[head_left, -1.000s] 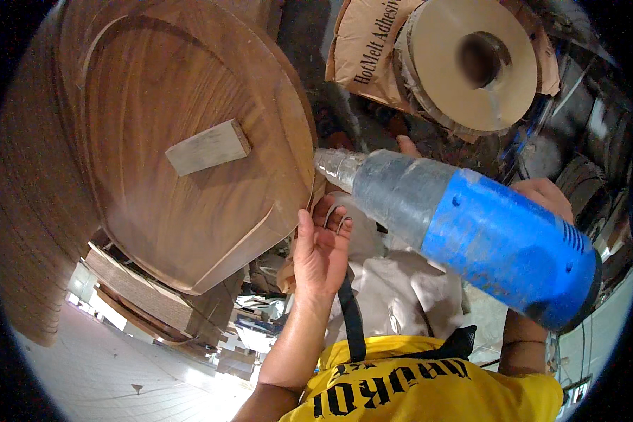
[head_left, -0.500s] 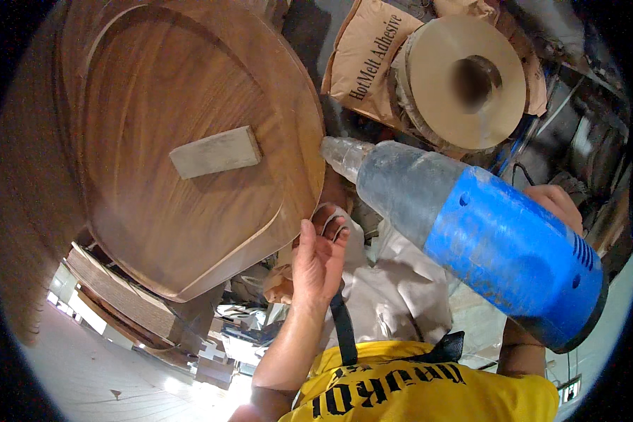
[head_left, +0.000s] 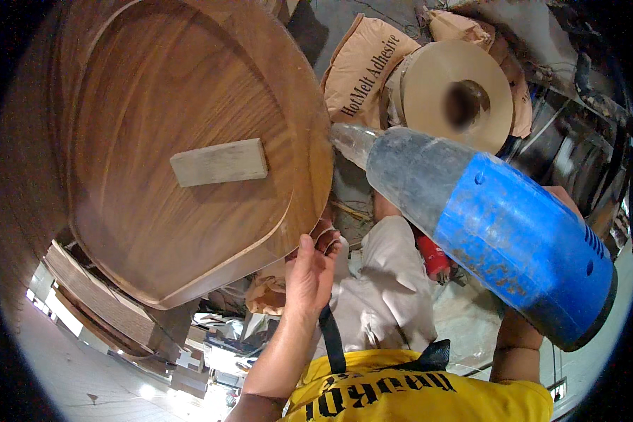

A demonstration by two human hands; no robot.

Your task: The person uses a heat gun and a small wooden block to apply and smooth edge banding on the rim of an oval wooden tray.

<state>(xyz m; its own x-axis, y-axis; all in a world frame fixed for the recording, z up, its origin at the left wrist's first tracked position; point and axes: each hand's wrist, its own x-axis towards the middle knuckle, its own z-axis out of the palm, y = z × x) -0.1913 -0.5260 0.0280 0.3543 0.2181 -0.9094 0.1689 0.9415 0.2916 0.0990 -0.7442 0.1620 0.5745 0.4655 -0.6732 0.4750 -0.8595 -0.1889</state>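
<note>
Heat gun (head_left: pixel 520 246), blue and scuffed, is held in the right hand (head_left: pixel 567 200), the left hand (head_left: pixel 312 273) half-open at the wood-grained panel (head_left: pixel 183 84).

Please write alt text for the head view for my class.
A person's right hand, mostly hidden, holds a blue and grey heat gun, its nozzle pointing toward the edge of a wood-grained panel. The left hand is at the panel's edge too; a pale block lies on the panel.
</note>
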